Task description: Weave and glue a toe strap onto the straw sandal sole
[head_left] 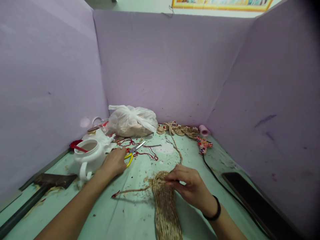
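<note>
Our left hand (115, 161), the nearer, curls at the scissors (136, 148), grip unclear, their tips pointing away rightward; our right hand (186, 181) pinches the rope bundle (167, 210).

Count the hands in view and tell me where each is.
2: the left hand at the yellow-handled scissors, the right hand at the far end of the cord bundle.

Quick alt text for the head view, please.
Right hand pinches the looped top of a bundle of tan cord; left hand is at yellow-handled scissors. A white pot stands at left, a tied white bag behind.
</note>
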A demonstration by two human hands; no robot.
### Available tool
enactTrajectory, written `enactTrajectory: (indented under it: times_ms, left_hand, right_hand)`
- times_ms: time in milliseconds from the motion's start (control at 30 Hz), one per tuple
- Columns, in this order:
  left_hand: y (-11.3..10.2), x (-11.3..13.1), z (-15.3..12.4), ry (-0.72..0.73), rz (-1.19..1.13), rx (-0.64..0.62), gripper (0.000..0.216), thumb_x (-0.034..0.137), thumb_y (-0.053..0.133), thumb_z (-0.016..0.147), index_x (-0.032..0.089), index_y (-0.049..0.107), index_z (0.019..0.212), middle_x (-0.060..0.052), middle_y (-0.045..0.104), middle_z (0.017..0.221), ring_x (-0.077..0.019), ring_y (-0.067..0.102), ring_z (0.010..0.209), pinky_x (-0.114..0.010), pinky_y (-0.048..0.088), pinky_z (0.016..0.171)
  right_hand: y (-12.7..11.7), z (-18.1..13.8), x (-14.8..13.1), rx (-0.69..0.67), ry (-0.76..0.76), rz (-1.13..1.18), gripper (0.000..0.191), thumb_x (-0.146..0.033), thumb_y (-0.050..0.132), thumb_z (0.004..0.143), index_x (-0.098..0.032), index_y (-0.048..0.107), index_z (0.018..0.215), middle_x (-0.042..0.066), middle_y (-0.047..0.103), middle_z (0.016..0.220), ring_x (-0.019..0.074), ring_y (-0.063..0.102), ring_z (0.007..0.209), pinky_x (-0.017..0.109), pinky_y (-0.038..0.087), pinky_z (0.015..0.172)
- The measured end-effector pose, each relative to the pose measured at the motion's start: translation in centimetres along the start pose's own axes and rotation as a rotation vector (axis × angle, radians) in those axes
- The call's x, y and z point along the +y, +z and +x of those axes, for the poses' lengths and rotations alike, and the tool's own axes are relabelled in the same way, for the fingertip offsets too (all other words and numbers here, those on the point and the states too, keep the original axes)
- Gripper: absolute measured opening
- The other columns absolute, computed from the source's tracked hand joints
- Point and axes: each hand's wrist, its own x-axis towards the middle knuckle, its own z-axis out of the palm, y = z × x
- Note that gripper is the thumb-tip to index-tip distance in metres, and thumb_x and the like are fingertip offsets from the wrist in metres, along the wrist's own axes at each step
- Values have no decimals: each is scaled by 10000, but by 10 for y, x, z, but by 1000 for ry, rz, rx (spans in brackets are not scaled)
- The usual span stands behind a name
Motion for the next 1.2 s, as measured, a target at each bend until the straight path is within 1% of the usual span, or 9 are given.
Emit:
enactTrajectory:
  times_ms: [233, 400, 533, 667, 733, 833, 933, 1067, 1200]
  left_hand:
    - [-17, 1, -7, -144, -64, 86, 404, 185, 495, 657, 186, 487, 1061, -118, 636, 929, -285, 601, 813, -279, 372, 563]
    - [-35, 7, -15, -215, -437, 106, 364, 458, 524, 688, 180, 481, 921, 18, 533, 552, -185, 534, 543, -224, 306, 461]
    - [-41, 28, -35, -134, -528, 23, 424, 485, 577, 652, 187, 461, 929, 61, 480, 495, -147, 463, 475, -215, 291, 442]
    - [-39, 47, -61, 100, -671, 12, 548, 348, 541, 724, 193, 311, 1197, 79, 481, 534, -128, 451, 481, -209, 335, 470]
    - [-39, 53, -72, 224, -689, 38, 520, 343, 492, 773, 209, 279, 1228, 80, 456, 549, -120, 450, 489, -202, 343, 476]
    - [-35, 60, -83, 338, -614, 15, 224, 376, 427, 820, 215, 449, 973, 69, 440, 534, -109, 441, 468, -200, 339, 466]
    - [-23, 64, -88, 379, -469, 62, 188, 337, 341, 861, 209, 471, 813, 41, 500, 532, -122, 499, 473, -216, 364, 493]
    - [-4, 64, -90, 384, -248, 82, 326, 134, 356, 777, 210, 476, 1070, -50, 645, 833, -181, 617, 682, -265, 449, 614]
    - [-2, 64, -92, 317, -42, 15, 532, 44, 341, 714, 204, 444, 1211, -116, 604, 1068, -239, 605, 890, -360, 471, 743]
  right_hand:
    - [-6, 0, 1, 28, 51, -63, 73, -146, 603, 771, -188, 612, 712, 32, 640, 643, 153, 575, 615, 270, 440, 569]
    - [-10, 0, 4, 103, 46, -162, 83, -145, 590, 777, -195, 582, 711, 29, 636, 642, 162, 564, 619, 295, 426, 587]
    - [-16, 1, 5, 199, 45, -320, 84, -131, 590, 769, -202, 576, 727, 26, 631, 645, 172, 558, 626, 311, 407, 597]
    - [-23, 0, 6, 347, 44, -485, 97, -117, 589, 763, -200, 565, 719, 29, 630, 644, 171, 544, 615, 317, 392, 605]
    - [-26, 0, 7, 401, 36, -542, 101, -112, 591, 762, -200, 563, 720, 29, 631, 645, 172, 543, 621, 319, 392, 617]
    - [-30, -1, 8, 460, 6, -589, 102, -107, 599, 756, -198, 566, 723, 22, 631, 650, 166, 547, 625, 311, 396, 621]
    - [-31, 0, 8, 478, -28, -619, 95, -105, 609, 750, -187, 575, 717, 17, 629, 645, 159, 549, 622, 301, 398, 614]
    - [-30, 0, 8, 494, -60, -646, 94, -92, 625, 738, -172, 582, 713, 25, 634, 643, 160, 558, 628, 301, 399, 618]
    - [-27, 0, 4, 510, -88, -649, 93, -82, 622, 735, -169, 590, 724, 29, 641, 648, 158, 563, 622, 295, 394, 601]
